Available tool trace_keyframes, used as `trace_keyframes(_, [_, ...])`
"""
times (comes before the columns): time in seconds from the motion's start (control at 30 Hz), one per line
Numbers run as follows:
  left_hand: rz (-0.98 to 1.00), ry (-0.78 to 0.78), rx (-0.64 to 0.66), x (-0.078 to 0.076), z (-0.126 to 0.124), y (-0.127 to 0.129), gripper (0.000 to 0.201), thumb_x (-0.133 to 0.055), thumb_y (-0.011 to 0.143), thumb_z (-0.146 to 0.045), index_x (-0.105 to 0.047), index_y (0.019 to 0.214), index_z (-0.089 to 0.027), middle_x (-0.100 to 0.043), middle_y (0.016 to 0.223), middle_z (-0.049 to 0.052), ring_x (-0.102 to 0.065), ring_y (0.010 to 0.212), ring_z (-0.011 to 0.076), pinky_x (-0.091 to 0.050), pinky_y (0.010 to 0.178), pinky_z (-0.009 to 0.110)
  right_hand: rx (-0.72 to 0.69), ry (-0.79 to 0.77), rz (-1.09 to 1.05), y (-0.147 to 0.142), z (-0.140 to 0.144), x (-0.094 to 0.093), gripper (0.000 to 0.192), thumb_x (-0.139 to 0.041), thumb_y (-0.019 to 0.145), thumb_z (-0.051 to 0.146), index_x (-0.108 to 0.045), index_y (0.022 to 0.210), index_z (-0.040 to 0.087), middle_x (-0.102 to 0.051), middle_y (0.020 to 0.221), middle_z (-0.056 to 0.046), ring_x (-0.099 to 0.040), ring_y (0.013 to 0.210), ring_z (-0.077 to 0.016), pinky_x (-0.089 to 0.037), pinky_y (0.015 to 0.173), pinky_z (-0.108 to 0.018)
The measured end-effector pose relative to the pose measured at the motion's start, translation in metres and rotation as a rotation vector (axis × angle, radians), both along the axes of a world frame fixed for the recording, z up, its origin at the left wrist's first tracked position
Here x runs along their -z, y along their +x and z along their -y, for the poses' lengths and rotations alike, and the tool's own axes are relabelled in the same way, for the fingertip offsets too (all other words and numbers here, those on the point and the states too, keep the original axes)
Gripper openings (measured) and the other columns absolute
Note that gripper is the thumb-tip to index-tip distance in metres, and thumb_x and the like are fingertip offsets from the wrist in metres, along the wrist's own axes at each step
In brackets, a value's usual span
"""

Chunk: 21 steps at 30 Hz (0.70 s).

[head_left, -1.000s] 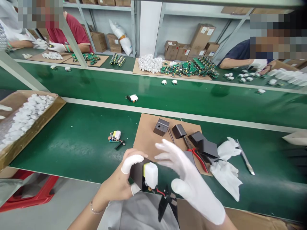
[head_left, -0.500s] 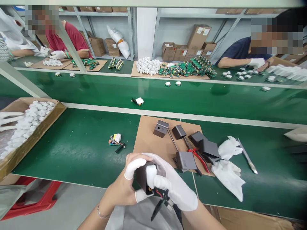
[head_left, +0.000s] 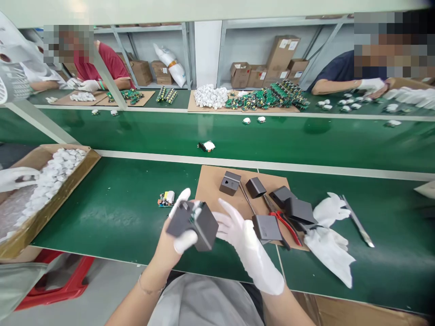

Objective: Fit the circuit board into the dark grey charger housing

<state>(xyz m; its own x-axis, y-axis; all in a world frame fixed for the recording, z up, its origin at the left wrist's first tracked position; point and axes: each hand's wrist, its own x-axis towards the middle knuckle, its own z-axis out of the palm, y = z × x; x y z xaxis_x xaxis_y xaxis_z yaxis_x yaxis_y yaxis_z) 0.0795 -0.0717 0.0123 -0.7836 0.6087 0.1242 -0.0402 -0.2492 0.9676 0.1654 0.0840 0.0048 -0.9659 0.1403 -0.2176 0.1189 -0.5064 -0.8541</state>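
Observation:
My left hand (head_left: 176, 240), with white finger cots on thumb and forefinger, grips a dark grey box-shaped casing (head_left: 199, 224) above the near edge of the green bench. My right hand (head_left: 246, 246), in a white glove, is spread open just to the right of the casing, its fingers close to it. Beyond my hands a brown cardboard mat (head_left: 217, 190) carries several more dark grey casings (head_left: 230, 183) and red-handled cutters (head_left: 285, 224).
A small circuit board part (head_left: 166, 198) lies on the bench left of the mat. Crumpled white gloves (head_left: 331, 235) and a metal tool (head_left: 358, 222) lie right. A cardboard box of white parts (head_left: 50, 174) stands far left. Other people work across the belt.
The white part and wired board seen at the casing's mouth are out of sight now. My left hand has lifted and turned the casing. My right hand has come off it and spread open.

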Motion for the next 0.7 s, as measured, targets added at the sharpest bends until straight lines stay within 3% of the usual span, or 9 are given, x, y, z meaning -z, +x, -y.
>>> trace_keyframes(0.13, [0.588, 0.195, -0.091, -0.021, -0.013, -0.018, 0.055, -0.06, 0.083, -0.054, -0.049, 0.131, -0.029, -0.061, 0.119, 0.005, -0.061, 0.107, 0.0202, -0.053, 0.088, 0.031, 0.026, 0.121, 0.006, 0.0, -0.002, 0.01, 0.089, -0.026, 0.076, 0.085, -0.033, 0.142, 0.026, -0.053, 0.132, -0.016, -0.064, 0.101, -0.0246, -0.042, 0.098, -0.046])
trace_keyframes(0.23, [0.837, 0.256, -0.111, -0.033, -0.02, -0.025, 0.041, -0.051, 0.09, -0.05, -0.054, 0.124, -0.027, -0.064, 0.112, 0.005, -0.065, 0.097, 0.0166, -0.056, 0.08, 0.026, -0.002, 0.186, 0.025, 0.0, 0.0, 0.017, 0.086, -0.019, 0.079, 0.083, -0.038, 0.14, 0.024, -0.054, 0.131, -0.016, -0.065, 0.1, -0.0244, -0.043, 0.096, -0.045])
trace_keyframes(0.57, [1.034, 0.3, -0.064, -0.033, -0.024, -0.021, 0.038, -0.044, 0.094, -0.05, -0.058, 0.117, -0.023, -0.064, 0.112, 0.005, -0.065, 0.097, 0.0149, -0.056, 0.076, 0.023, 0.016, 0.248, 0.035, 0.0, 0.004, 0.025, 0.084, -0.017, 0.08, 0.082, -0.051, 0.13, 0.024, -0.058, 0.126, -0.016, -0.067, 0.095, -0.0248, -0.046, 0.093, -0.045])
trace_keyframes(0.7, [0.947, 0.264, -0.07, -0.029, -0.021, -0.021, 0.036, -0.055, 0.089, -0.048, -0.06, 0.114, -0.023, -0.064, 0.112, 0.006, -0.064, 0.099, 0.0169, -0.056, 0.077, 0.025, 0.062, 0.286, 0.021, 0.001, 0.006, 0.028, 0.077, -0.017, 0.085, 0.076, -0.053, 0.127, 0.023, -0.06, 0.125, -0.015, -0.066, 0.097, -0.024, -0.047, 0.094, -0.045])
